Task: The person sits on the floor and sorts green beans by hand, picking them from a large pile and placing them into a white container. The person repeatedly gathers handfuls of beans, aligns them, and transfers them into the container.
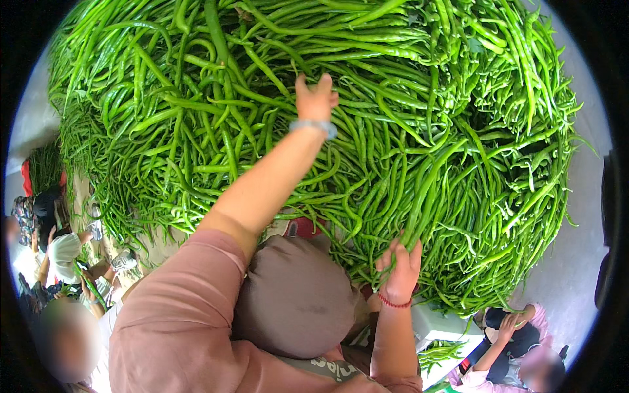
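A large heap of long green chili peppers point(196, 123) spreads before me. My left hand point(314, 100), with a pale band at its wrist, is stretched out over the middle of the heap. Its fingers are apart and slightly blurred, and no pepper shows between them; whether it touches those beneath, I cannot tell. Closer to my body, my right hand point(400, 267), wearing a red beaded bracelet, grips a bunch of long green chili peppers point(425, 201). Their lengths point up and away over the heap, and the fingers wrap around the near end.
My bent knee point(300, 299) and a red shoe point(307, 228) are at the heap's near edge. A white box point(437, 324) with peppers stands at lower right, beside a person in pink point(501, 363). Several people sit at left, one person's hand point(88, 285) holding peppers.
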The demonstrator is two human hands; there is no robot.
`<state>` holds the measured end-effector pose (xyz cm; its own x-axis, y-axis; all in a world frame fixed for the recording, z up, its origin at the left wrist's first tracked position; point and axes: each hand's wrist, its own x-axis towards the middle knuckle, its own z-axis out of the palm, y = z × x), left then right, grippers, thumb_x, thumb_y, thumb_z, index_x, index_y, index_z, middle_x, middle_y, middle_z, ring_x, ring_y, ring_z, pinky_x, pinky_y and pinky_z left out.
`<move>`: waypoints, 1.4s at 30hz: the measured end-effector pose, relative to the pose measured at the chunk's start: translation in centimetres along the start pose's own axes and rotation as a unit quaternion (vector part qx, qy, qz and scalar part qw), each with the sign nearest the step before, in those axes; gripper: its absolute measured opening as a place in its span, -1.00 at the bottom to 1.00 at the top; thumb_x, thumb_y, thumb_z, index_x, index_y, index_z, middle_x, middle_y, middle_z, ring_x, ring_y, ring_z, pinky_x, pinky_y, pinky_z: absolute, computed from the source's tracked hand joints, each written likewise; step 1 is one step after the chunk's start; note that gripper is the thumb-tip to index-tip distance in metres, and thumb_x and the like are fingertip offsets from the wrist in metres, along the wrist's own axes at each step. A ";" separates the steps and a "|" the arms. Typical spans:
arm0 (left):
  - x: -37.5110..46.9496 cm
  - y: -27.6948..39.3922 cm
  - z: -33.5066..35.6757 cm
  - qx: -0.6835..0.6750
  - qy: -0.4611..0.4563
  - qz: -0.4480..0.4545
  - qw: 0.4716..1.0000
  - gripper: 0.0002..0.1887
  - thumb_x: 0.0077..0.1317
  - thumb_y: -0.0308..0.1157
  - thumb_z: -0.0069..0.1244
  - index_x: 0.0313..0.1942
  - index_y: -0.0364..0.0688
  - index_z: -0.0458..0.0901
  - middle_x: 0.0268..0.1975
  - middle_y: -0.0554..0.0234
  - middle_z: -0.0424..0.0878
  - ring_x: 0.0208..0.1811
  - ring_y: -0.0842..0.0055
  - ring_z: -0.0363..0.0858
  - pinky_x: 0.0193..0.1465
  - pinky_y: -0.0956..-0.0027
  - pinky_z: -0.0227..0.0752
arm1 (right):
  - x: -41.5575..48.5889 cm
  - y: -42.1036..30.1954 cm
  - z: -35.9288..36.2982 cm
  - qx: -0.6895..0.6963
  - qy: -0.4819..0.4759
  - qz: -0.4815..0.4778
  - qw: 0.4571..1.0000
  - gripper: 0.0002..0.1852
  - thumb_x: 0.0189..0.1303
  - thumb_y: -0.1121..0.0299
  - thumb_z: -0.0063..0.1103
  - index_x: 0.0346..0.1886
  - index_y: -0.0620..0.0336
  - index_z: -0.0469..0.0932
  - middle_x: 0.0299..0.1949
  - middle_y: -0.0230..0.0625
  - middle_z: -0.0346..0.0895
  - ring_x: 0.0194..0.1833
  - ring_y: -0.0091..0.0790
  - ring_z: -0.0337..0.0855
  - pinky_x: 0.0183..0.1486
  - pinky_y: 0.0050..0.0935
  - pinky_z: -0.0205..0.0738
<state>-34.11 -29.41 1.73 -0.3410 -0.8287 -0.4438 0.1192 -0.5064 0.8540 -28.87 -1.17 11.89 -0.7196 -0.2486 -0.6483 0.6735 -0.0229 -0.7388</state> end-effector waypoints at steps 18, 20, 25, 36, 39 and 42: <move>-9.9 -0.5 -0.7 0.404 -0.381 0.351 0.754 -0.85 0.12 -0.36 -0.10 -0.34 -0.23 0.49 -0.48 0.08 0.41 -0.46 0.29 0.42 -0.44 0.27 0.28 | -0.2 -0.6 0.3 0.014 -0.022 -0.147 0.989 -0.89 0.16 0.52 -0.08 -0.23 0.25 0.36 -0.20 -0.12 0.46 -0.13 -0.30 0.47 -0.07 -0.34 0.39; -7.2 -1.1 1.9 0.459 -0.341 0.425 0.702 -0.80 0.04 -0.46 -0.10 -0.27 -0.22 0.49 -0.41 0.04 0.42 -0.39 0.22 0.44 -0.38 0.24 0.31 | -0.3 -0.5 0.3 0.030 -0.031 -0.131 0.990 -0.89 0.17 0.52 -0.09 -0.24 0.25 0.36 -0.20 -0.11 0.46 -0.15 -0.29 0.48 -0.07 -0.32 0.39; -1.0 -4.9 4.8 0.656 -0.281 0.461 0.528 -0.71 -0.02 -0.54 -0.08 -0.21 -0.13 0.50 -0.38 0.04 0.43 -0.35 0.18 0.47 -0.29 0.16 0.38 | -2.5 0.0 -1.1 0.023 0.003 -0.078 0.997 -0.89 0.17 0.52 -0.10 -0.23 0.27 0.35 -0.21 -0.11 0.47 -0.18 -0.25 0.52 -0.10 -0.30 0.42; -9.7 6.8 3.3 0.174 -0.355 -0.218 0.892 -0.57 0.14 -0.14 -0.06 -0.07 -0.23 0.39 -0.37 0.12 0.57 -0.15 0.34 0.49 0.02 0.23 0.18 | -12.0 -2.8 -9.8 0.217 0.186 -0.058 0.957 -0.71 0.15 0.40 0.02 -0.10 0.34 0.36 -0.44 -0.27 0.44 -0.40 -0.36 0.50 -0.25 -0.31 0.51; -11.2 10.2 -0.2 0.176 -0.327 -0.231 0.899 -0.53 0.18 -0.19 -0.06 0.04 -0.26 0.35 -0.05 0.08 0.42 -0.15 0.37 0.48 -0.11 0.31 0.29 | -17.1 -4.6 -13.6 0.205 0.149 -0.163 0.954 -0.69 0.17 0.29 0.00 -0.10 0.30 0.37 -0.51 -0.24 0.45 -0.51 -0.39 0.46 -0.43 -0.49 0.37; -6.8 10.0 -5.9 0.156 -0.374 -0.170 0.898 -0.60 0.25 -0.20 -0.11 0.00 -0.27 0.38 -0.44 0.36 0.35 -0.43 0.58 0.32 -0.20 0.39 0.29 | -22.9 -6.1 -20.5 0.306 0.202 -0.297 0.882 -0.61 0.21 0.17 -0.09 -0.05 0.29 0.33 -0.61 -0.35 0.34 -0.60 -0.44 0.34 -0.49 -0.51 0.28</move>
<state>-25.07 -30.25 11.69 -0.8538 -0.1877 -0.4856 -0.3371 -0.5115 0.7904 -19.96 24.50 27.50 -0.8937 0.3461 -0.2854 0.0338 -0.5825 -0.8122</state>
